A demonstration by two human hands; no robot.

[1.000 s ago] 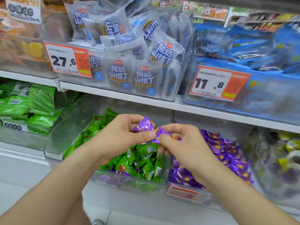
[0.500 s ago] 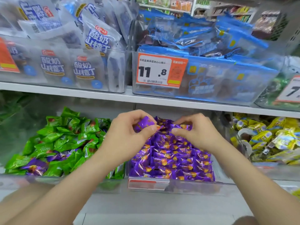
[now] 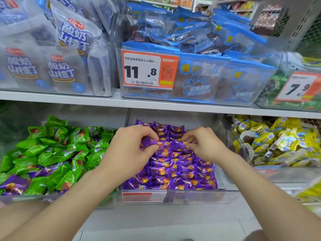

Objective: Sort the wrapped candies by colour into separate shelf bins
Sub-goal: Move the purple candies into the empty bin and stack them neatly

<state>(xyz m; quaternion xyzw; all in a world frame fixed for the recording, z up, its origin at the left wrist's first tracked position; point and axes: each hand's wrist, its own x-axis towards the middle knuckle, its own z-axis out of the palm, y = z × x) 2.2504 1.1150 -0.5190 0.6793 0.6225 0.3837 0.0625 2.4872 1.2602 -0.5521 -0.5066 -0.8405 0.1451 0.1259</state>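
Fingers (image 3: 152, 149) of left hand (image 3: 132, 148) and right hand (image 3: 204, 146) each pinch a purple candy (image 3: 147, 143) above the purple bin (image 3: 173, 194), held low for release among matching wrappers (image 3: 173, 171); stray purple candies (image 3: 13, 186) lie left of it.

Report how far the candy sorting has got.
Done: the middle bin holds only purple candies, laid in rows. In hand: the left hand and right hand each pinch a purple candy over that bin. Left: several purple strays lie among the green candies at the front of the left bin. The yellow bin looks unmixed, though it is blurred.
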